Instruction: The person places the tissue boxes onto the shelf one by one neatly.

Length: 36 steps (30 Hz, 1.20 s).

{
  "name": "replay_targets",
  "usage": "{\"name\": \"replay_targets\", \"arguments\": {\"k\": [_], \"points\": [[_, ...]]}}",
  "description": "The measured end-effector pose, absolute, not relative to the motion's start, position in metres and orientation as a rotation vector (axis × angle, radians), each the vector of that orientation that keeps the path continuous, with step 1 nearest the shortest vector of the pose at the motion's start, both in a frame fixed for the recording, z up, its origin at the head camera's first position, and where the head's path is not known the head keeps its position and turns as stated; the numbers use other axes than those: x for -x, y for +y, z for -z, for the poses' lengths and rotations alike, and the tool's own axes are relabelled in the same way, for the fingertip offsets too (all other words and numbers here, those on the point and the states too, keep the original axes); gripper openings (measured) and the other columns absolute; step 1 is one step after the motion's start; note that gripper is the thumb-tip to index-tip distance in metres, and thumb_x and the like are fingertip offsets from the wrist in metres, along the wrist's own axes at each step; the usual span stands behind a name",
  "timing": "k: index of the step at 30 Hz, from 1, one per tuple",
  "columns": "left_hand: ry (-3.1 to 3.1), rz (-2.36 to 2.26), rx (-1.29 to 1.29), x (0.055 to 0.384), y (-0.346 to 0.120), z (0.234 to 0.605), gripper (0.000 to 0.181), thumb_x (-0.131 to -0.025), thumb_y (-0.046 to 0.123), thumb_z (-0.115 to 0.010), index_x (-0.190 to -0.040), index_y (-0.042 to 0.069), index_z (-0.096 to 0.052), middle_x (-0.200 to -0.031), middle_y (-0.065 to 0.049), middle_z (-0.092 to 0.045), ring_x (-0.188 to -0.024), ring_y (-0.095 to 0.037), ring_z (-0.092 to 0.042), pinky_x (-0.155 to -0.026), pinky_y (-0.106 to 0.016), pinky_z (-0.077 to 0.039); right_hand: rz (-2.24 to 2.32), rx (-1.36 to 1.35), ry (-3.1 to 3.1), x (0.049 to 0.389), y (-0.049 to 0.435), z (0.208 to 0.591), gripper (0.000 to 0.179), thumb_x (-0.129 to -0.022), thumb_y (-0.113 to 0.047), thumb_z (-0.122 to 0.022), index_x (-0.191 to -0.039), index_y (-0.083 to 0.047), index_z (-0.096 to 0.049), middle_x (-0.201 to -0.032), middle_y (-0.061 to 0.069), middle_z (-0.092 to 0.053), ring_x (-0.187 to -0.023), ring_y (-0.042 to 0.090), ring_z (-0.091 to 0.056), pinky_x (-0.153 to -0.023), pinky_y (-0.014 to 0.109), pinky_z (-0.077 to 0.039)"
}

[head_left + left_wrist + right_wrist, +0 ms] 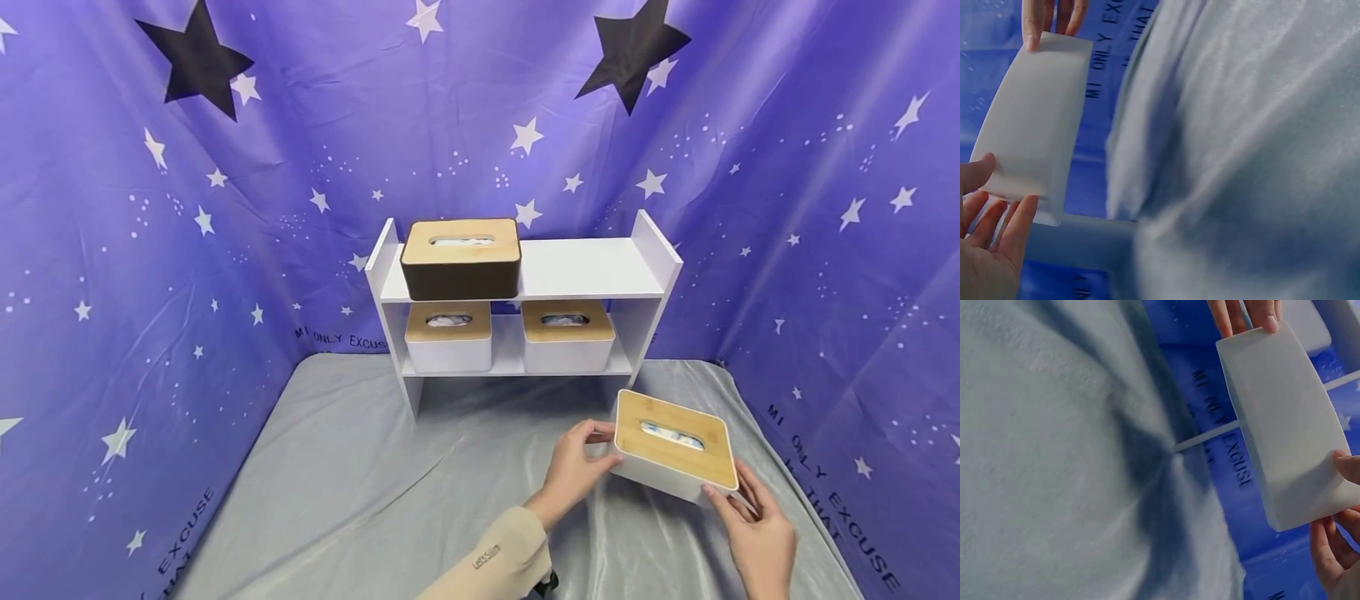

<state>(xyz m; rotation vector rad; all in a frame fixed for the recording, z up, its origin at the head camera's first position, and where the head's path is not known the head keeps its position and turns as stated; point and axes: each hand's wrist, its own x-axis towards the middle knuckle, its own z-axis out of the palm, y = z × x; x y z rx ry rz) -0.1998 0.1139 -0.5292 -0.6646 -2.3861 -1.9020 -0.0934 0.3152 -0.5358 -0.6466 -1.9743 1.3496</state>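
Observation:
A white tissue box with a light wooden lid is held between both hands at the front right, tilted, its tissue showing in the oval slot. My left hand grips its left end, thumb on the near side and fingers around the corner. At the right end, my right hand holds the box with its thumb on the front. Both wrist views show the white side of the tissue box, with the left hand at the near end there and the right hand likewise in its own view.
Behind stands a white two-tier shelf. A dark tissue box sits on its upper tier at the left. Two white tissue boxes, a left one and a right one, stand on the lower tier. Grey cloth covers the table.

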Motion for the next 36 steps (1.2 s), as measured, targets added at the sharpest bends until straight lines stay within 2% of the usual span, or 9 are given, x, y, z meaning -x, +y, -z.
{"name": "replay_targets", "arguments": {"k": [3, 9, 14, 18, 24, 26, 33, 36], "points": [[-2.339, 1.891, 0.722, 0.196, 0.104, 0.514, 0.035, -0.08, 0.004, -0.081, -0.112, 0.01, -0.069, -0.118, -0.003, -0.071, -0.107, -0.008, -0.068, -0.078, -0.011, -0.058, -1.341, 0.601, -1.948, 0.091, 0.31, 0.524, 0.061, -0.079, 0.001, -0.081, -0.136, -0.01, -0.062, -0.104, -0.04, -0.058, -0.076, -0.024, -0.059, -0.071, -0.003, -0.049], [-2.195, 1.831, 0.852, 0.187, 0.085, 0.48, 0.035, -0.082, 0.003, -0.08, -0.114, 0.006, -0.068, -0.12, -0.007, -0.069, -0.108, -0.011, -0.07, -0.074, -0.011, -0.059, -1.266, 0.469, -1.903, 0.088, 0.297, 0.492, 0.062, -0.075, 0.01, -0.08, -0.132, -0.009, -0.065, -0.115, -0.031, -0.063, -0.087, -0.02, -0.063, -0.075, -0.001, -0.051], [-2.106, 1.756, 0.9, 0.179, 0.069, 0.448, 0.037, -0.083, 0.004, -0.079, -0.117, 0.007, -0.067, -0.124, -0.006, -0.068, -0.108, -0.011, -0.069, -0.076, -0.013, -0.059, -1.193, 0.333, -1.875, 0.088, 0.288, 0.461, 0.067, -0.071, 0.017, -0.08, -0.131, -0.009, -0.066, -0.121, -0.022, -0.066, -0.096, -0.015, -0.065, -0.079, 0.001, -0.052], [-2.009, 1.763, 0.938, 0.176, 0.056, 0.423, 0.036, -0.083, 0.003, -0.078, -0.117, 0.004, -0.067, -0.126, -0.009, -0.067, -0.11, -0.017, -0.069, -0.078, -0.016, -0.06, -1.147, 0.243, -1.871, 0.089, 0.28, 0.435, 0.071, -0.069, 0.019, -0.079, -0.132, -0.011, -0.065, -0.124, -0.019, -0.067, -0.105, -0.01, -0.066, -0.081, 0.001, -0.052], [-1.895, 1.727, 0.956, 0.176, 0.04, 0.395, 0.033, -0.084, 0.003, -0.077, -0.115, 0.002, -0.067, -0.126, -0.011, -0.067, -0.11, -0.023, -0.07, -0.08, -0.019, -0.061, -1.182, 0.058, -1.808, 0.097, 0.268, 0.401, 0.069, -0.068, 0.025, -0.075, -0.13, -0.003, -0.065, -0.128, 0.002, -0.07, -0.112, 0.002, -0.067, -0.083, 0.007, -0.054], [-1.877, 1.699, 0.956, 0.178, 0.035, 0.387, 0.033, -0.084, 0.002, -0.077, -0.115, 0.001, -0.067, -0.126, -0.012, -0.067, -0.11, -0.023, -0.07, -0.08, -0.019, -0.061, -1.195, 0.028, -1.797, 0.102, 0.265, 0.392, 0.068, -0.069, 0.025, -0.075, -0.13, -0.002, -0.065, -0.128, 0.005, -0.07, -0.113, 0.003, -0.067, -0.084, 0.007, -0.055], [-1.875, 1.604, 0.915, 0.187, 0.02, 0.365, 0.036, -0.086, 0.004, -0.075, -0.121, 0.003, -0.065, -0.131, -0.01, -0.065, -0.115, -0.02, -0.068, -0.081, -0.018, -0.061, -1.238, -0.023, -1.745, 0.122, 0.25, 0.369, 0.063, -0.071, 0.021, -0.077, -0.129, -0.001, -0.066, -0.127, 0.002, -0.071, -0.109, 0.002, -0.068, -0.085, 0.007, -0.054], [-1.876, 1.583, 0.891, 0.193, 0.015, 0.357, 0.036, -0.087, 0.005, -0.075, -0.122, 0.004, -0.065, -0.133, -0.009, -0.065, -0.115, -0.02, -0.068, -0.081, -0.017, -0.061, -1.23, -0.03, -1.757, 0.131, 0.246, 0.36, 0.062, -0.073, 0.017, -0.078, -0.13, -0.005, -0.066, -0.128, 0.002, -0.07, -0.109, 0.001, -0.068, -0.087, 0.006, -0.053]]}}
